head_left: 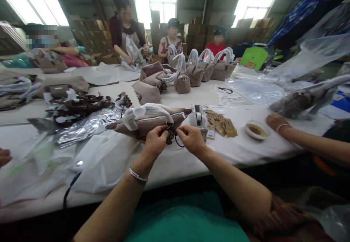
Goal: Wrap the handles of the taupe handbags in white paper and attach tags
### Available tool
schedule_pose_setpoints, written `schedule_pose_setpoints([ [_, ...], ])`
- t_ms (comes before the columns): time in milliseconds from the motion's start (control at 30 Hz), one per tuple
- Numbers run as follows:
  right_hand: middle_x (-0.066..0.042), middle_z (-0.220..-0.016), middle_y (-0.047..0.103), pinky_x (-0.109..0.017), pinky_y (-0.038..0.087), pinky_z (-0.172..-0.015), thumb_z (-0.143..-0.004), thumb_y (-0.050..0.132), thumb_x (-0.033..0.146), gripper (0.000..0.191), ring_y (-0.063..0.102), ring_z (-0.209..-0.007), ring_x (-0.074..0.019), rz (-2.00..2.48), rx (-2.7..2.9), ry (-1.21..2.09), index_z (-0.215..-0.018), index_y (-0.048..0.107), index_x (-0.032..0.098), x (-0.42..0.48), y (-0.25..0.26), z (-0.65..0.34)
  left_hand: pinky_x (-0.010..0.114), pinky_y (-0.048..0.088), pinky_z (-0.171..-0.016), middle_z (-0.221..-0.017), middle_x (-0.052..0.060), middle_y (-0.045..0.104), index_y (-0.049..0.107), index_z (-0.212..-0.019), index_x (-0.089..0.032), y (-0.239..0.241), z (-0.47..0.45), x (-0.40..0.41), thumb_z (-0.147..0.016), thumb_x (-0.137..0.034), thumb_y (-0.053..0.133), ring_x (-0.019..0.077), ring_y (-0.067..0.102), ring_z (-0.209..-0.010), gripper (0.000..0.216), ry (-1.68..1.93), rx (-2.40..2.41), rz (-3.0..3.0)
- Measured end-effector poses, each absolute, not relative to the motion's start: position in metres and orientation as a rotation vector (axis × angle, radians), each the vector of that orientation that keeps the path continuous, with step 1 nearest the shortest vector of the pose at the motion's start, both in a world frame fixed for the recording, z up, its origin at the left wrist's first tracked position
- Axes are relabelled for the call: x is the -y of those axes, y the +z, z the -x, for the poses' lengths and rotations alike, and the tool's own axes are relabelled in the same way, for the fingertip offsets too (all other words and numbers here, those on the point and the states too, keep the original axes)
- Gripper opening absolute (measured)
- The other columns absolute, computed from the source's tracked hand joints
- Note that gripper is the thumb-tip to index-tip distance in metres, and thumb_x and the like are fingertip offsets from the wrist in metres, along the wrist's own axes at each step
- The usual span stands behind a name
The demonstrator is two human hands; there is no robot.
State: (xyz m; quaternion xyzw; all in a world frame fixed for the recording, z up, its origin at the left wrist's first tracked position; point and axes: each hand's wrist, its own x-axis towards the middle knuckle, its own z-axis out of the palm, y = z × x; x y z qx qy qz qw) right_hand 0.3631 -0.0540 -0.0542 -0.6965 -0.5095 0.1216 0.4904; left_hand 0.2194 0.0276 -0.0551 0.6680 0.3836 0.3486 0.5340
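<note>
A taupe handbag (149, 122) with a silver zip lies on the table in front of me, its handles (131, 118) wrapped in white. At its near right end my left hand (156, 139) pinches a dark patterned charm (170, 134) that hangs by the handle base. Close beside it, my right hand (191, 138) has thumb and finger pressed together on a thin dark cord (179, 144), which loops down between the hands. The fingertips hide part of the charm and where the cord joins it.
Right of the bag stand a tape dispenser (199, 119), brown tags (222, 123) and a bowl (257, 130). Brown straps (79, 107) and clear plastic (84, 125) lie left. More handbags (194, 75) stand farther back. A neighbour's hand (276, 122) rests at right; several people work across the table.
</note>
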Motion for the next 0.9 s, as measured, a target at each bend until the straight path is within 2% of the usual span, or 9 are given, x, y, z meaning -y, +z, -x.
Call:
schedule_pose_setpoints([
  [667,-0.001,-0.059,0.063,-0.026,0.041,-0.058,-0.079,0.061,0.041,0.029,0.052,-0.057,-0.0144,1.596,0.961,0.436,-0.071,0.072,0.015,0.047,-0.070,-0.347,0.023,0.047,-0.062,-0.084,0.007,0.073,0.074,-0.100,-0.012,-0.057,-0.217,-0.028,-0.073,-0.034,0.069,0.0142,0.061,-0.069,0.035,0.791,-0.885,-1.384],
  [900,0.008,-0.045,0.041,-0.023,0.029,-0.043,-0.075,0.066,0.049,0.034,0.034,-0.042,-0.0084,1.405,0.765,0.715,-0.076,0.070,0.014,0.048,-0.075,-0.344,0.022,0.047,-0.057,-0.079,0.007,0.070,0.073,-0.092,-0.010,-0.045,-0.219,-0.028,-0.061,-0.029,0.074,0.0121,0.059,-0.063,0.036,0.738,-0.859,-1.127],
])
